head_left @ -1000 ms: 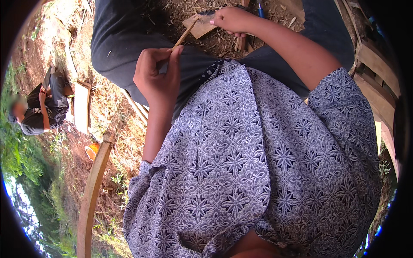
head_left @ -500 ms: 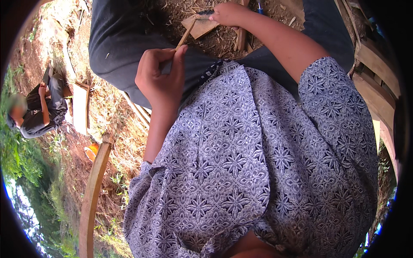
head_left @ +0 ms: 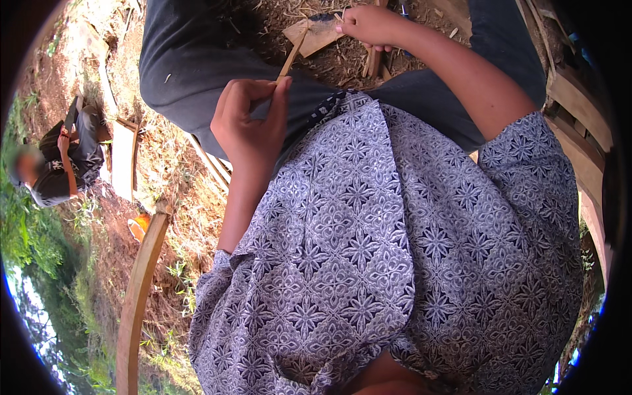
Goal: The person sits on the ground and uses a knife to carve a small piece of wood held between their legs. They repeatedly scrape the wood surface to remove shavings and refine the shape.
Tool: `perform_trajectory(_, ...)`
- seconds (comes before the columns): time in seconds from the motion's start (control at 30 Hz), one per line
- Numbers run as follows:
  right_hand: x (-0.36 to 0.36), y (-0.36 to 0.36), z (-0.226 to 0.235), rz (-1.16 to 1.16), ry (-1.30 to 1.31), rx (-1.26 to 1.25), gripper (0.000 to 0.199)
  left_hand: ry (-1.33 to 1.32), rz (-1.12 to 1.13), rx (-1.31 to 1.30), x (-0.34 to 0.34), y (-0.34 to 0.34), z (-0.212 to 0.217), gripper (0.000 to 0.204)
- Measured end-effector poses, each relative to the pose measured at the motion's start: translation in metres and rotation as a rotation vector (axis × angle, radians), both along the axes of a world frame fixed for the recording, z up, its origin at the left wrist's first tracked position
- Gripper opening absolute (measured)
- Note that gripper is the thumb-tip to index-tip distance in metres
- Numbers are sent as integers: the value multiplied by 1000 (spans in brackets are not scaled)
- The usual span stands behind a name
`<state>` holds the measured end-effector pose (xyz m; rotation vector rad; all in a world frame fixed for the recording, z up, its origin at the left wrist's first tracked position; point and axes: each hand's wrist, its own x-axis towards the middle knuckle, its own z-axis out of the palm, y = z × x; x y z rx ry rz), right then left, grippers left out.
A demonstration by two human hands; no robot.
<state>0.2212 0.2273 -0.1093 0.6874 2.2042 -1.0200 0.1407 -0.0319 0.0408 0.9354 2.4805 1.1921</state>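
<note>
My left hand [head_left: 247, 118] pinches a thin wooden stick [head_left: 291, 58] between thumb and fingers. The stick slants up and away, its far tip over a flat piece of wood [head_left: 315, 39] on the ground between my legs. My right hand [head_left: 370, 26] is closed on a knife, its handle hidden in the fist. The dark knife blade [head_left: 324, 18] points left across the top of the wood piece, close to the stick's tip. Whether blade and stick touch, I cannot tell.
Wood shavings [head_left: 355, 62] litter the soil between my knees. A blue-and-white pen-like thing [head_left: 404, 10] lies past my right wrist. At left a curved-looking wooden beam [head_left: 141, 289] stands near an orange object [head_left: 138, 226]. Another person [head_left: 66, 158] sits farther left. Boards [head_left: 579, 151] line the right side.
My right hand has shifted right with the knife, drawing away from the stick's tip. My left hand and the stick have moved slightly right and nearer to me.
</note>
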Motion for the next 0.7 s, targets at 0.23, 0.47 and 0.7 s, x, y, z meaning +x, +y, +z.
perform_trajectory(0.23,-3,-17,-35,41,72,55,35,-66,98,71,1,-3,-9,22)
perform_trajectory(0.47,-24,-17,-26,336,-28,140,31,-17,114,10,-10,-10,-5,20)
perform_trajectory(0.7,-47,-24,1,-20,-275,20,38,-68,75,59,-4,-14,-5,18)
